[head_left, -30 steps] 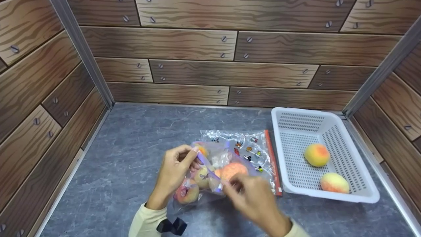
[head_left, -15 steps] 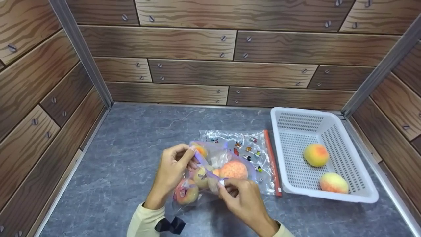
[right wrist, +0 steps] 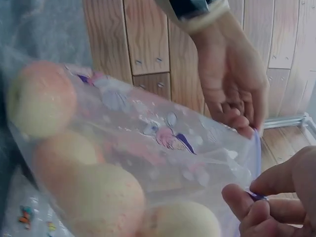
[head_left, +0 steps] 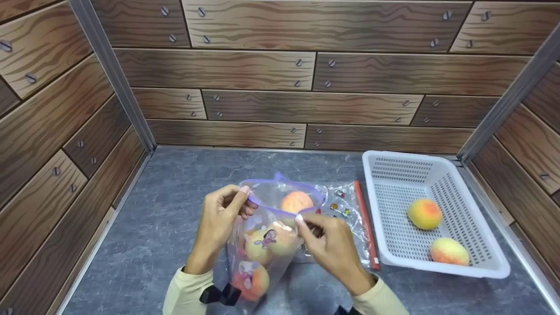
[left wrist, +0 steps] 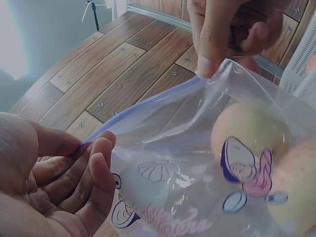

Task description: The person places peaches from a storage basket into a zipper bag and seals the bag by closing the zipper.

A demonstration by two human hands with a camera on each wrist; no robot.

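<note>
Clear zip bag (head_left: 262, 245) is between both hands, lifted upright over the grey surface (head_left: 175, 210), mouth up and pulled open. Left hand (head_left: 221, 218) pinches the purple zip edge (head_left: 280, 205) on the left side, right hand (head_left: 330, 245) pinches the same edge on the near right side. Both pinch it between thumb and fingertips.

Bag look: transparent plastic, purple zip strip, cartoon prints (shells, a purple figure). Holds several peaches (head_left: 271, 240), yellow to orange-red, stacked top to bottom.

Second printed bag (head_left: 345, 210) with a red zip strip lies flat on the surface just behind the right hand. White slotted basket (head_left: 442, 173) stands to the right, well apart from the hands, with two peaches inside.
</note>
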